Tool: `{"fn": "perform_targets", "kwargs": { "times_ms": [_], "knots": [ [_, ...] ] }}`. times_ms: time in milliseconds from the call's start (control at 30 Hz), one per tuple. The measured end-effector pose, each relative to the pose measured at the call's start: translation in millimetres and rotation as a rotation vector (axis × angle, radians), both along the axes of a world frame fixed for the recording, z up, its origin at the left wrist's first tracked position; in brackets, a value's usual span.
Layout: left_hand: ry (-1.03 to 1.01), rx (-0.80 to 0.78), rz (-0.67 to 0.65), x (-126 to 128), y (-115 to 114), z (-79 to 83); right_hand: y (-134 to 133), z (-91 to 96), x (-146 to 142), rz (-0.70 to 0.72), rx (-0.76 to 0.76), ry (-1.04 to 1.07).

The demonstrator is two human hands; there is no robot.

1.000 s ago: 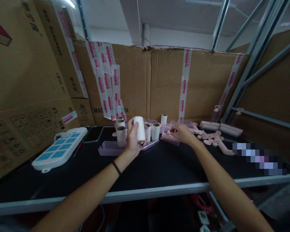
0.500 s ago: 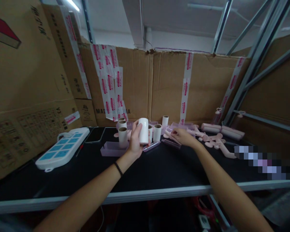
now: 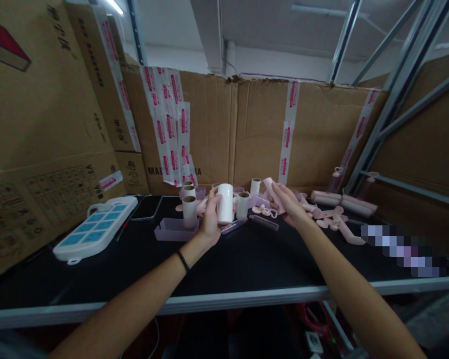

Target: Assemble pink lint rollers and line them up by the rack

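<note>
My left hand (image 3: 209,219) is closed around a white paper roll (image 3: 225,203), held upright above the black table (image 3: 228,259). My right hand (image 3: 289,203) grips a pink plastic handle (image 3: 270,185), lifted just above the pile of pink parts (image 3: 331,217). Several more white rolls with cardboard cores (image 3: 189,209) stand behind my left hand. A clear purple cover (image 3: 233,225) lies under the held roll, and another purple cover (image 3: 265,223) lies below my right hand.
A white and blue tray (image 3: 93,228) and a dark phone (image 3: 146,207) lie at the left. A purple plastic tray (image 3: 172,232) sits by the rolls. Taped cardboard boxes (image 3: 217,129) wall the back and left. Metal rack bars (image 3: 389,99) rise at the right.
My right hand has picked a pink handle out of the pile and raised it. My left hand with the roll has shifted slightly to the right.
</note>
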State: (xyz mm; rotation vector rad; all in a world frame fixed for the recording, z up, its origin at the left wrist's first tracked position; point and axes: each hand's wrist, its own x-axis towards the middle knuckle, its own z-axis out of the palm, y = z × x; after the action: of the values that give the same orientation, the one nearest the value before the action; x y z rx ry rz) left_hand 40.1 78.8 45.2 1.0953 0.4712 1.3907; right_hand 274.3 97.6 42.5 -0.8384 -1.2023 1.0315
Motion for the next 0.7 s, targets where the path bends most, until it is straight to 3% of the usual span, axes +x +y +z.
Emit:
{"fn": "perform_targets", "kwargs": {
  "times_ms": [167,400,700],
  "knots": [
    [0.022,0.015,-0.010,1,5,-4.6,-11,0.9,-22,0.136,0.078,0.056],
    [0.099,0.076,-0.004,3,9,-14.7,-9,-2.3,-34,0.275,0.018,0.269],
    [0.153,0.094,-0.025,5,5,-11.9,1,-13.9,-36,0.206,-0.064,0.268]
  ]
}}
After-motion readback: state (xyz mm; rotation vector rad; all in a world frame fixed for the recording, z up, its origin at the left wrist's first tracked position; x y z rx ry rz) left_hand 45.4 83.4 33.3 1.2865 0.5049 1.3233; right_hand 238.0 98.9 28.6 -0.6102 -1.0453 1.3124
